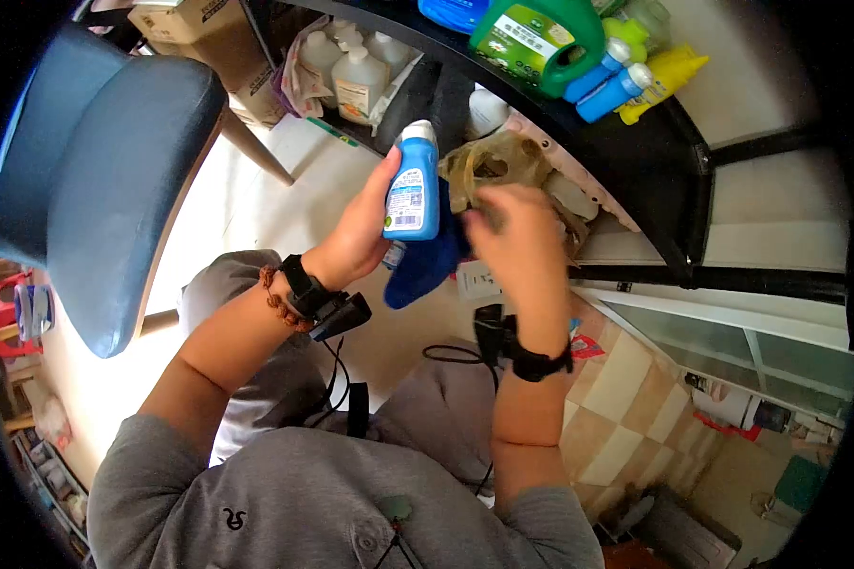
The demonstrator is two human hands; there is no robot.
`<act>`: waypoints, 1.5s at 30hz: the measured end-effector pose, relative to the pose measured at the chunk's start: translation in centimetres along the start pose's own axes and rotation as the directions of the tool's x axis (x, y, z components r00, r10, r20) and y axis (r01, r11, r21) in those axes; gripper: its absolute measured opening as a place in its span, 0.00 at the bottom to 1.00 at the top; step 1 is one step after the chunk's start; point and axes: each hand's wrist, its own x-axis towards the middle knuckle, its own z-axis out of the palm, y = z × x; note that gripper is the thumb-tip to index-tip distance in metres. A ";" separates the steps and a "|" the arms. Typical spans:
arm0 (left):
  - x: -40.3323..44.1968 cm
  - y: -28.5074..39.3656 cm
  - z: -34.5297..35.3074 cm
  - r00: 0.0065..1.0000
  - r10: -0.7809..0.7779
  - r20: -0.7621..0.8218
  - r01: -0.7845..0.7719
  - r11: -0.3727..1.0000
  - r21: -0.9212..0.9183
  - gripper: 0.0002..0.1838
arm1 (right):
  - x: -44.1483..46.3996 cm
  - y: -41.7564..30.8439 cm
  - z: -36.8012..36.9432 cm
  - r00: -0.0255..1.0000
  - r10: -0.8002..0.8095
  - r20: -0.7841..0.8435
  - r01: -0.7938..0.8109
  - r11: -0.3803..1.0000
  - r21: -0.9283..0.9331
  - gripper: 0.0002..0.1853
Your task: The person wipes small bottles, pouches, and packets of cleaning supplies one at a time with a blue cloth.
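My left hand (359,223) is closed round a small blue bottle (413,194) with a white cap. The bottle stands nearly upright, its white printed label turned toward me. To the right, my right hand (517,237) is at the edge of a crumpled yellowish plastic bag (503,156). Its fingers look bent, but they are blurred and partly hidden, so I cannot tell if they grip the bag. Something dark blue and soft-looking (422,270) lies below the bottle, between my hands.
A black shelf (636,156) holds a green jug (538,43), blue bottles (615,93) and a yellow bottle (664,83). White pump bottles (359,83) stand beneath it. At left is a blue chair (128,180); cardboard boxes (194,38) are behind it.
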 end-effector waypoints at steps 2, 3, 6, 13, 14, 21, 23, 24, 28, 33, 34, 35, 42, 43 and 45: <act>-0.5 0.2 0.2 0.993 0.094 -0.068 -0.081 0.981 0.175 0.25 | 0.3 -1.3 -0.9 0.992 0.124 -0.007 -0.117 0.953 0.280 0.18; -1.0 0.4 -0.2 0.994 0.109 -0.031 -0.092 0.934 0.346 0.25 | 0.2 -1.9 -1.2 0.983 0.184 0.004 -0.169 0.897 0.409 0.21; -1.3 -0.4 1.1 0.954 0.297 0.038 -0.294 0.903 0.315 0.24 | -0.9 -2.7 2.5 0.994 0.047 0.099 -0.094 0.837 0.540 0.36; -1.3 1.5 -0.8 0.801 0.393 0.451 -0.598 0.521 0.609 0.23 | -0.2 -1.2 2.0 0.973 0.083 0.215 -0.229 0.451 0.863 0.34; -1.4 0.9 -0.9 0.823 0.380 0.422 -0.567 0.596 0.569 0.24 | -0.2 -1.1 1.9 0.970 0.085 0.226 -0.240 0.455 0.858 0.34; -3.1 1.6 1.5 0.936 0.115 0.332 -0.263 0.857 0.443 0.24 | -0.3 1.1 -1.8 0.969 0.235 0.072 -0.206 0.618 0.759 0.23; -2.9 1.5 1.5 0.925 0.139 0.353 -0.322 0.779 0.537 0.21 | 0.4 2.2 -4.9 0.917 0.376 -0.131 -0.141 0.614 0.776 0.20; -2.8 1.0 1.0 0.928 0.118 0.353 -0.302 0.792 0.531 0.22 | 1.4 2.0 -7.1 0.841 0.497 -0.216 -0.117 0.555 0.823 0.19; -2.1 -0.6 -0.3 0.935 0.058 0.351 -0.252 0.804 0.538 0.29 | 5.3 7.7 -10.5 0.637 0.452 -0.624 -0.119 0.858 0.500 0.22; -1.6 -0.6 -1.0 0.950 0.037 0.310 -0.207 0.819 0.536 0.27 | 8.7 8.7 -8.6 0.703 0.373 -0.605 -0.449 0.893 0.028 0.25; -1.5 -0.6 -1.1 0.950 0.053 0.308 -0.214 0.829 0.517 0.26 | 9.1 9.1 -8.1 0.728 0.376 -0.573 -0.446 0.895 0.020 0.26; -1.2 -0.7 -1.4 0.949 0.071 0.307 -0.223 0.838 0.498 0.26 | 9.4 9.4 -7.9 0.727 0.416 -0.546 -0.465 0.884 0.054 0.29; -0.6 -0.3 -2.1 0.959 0.068 0.276 -0.192 0.871 0.452 0.23 | 9.0 10.8 -8.0 0.904 0.370 -0.213 -0.222 0.833 0.506 0.40; -0.7 -0.2 -2.1 0.960 0.050 0.277 -0.183 0.857 0.481 0.23 | 9.1 11.1 -8.0 0.908 0.372 -0.192 -0.240 0.839 0.488 0.40; -0.9 0.3 -2.0 0.961 0.017 0.275 -0.169 0.823 0.542 0.22 | 9.0 10.7 -8.0 0.895 0.393 -0.210 -0.268 0.851 0.451 0.40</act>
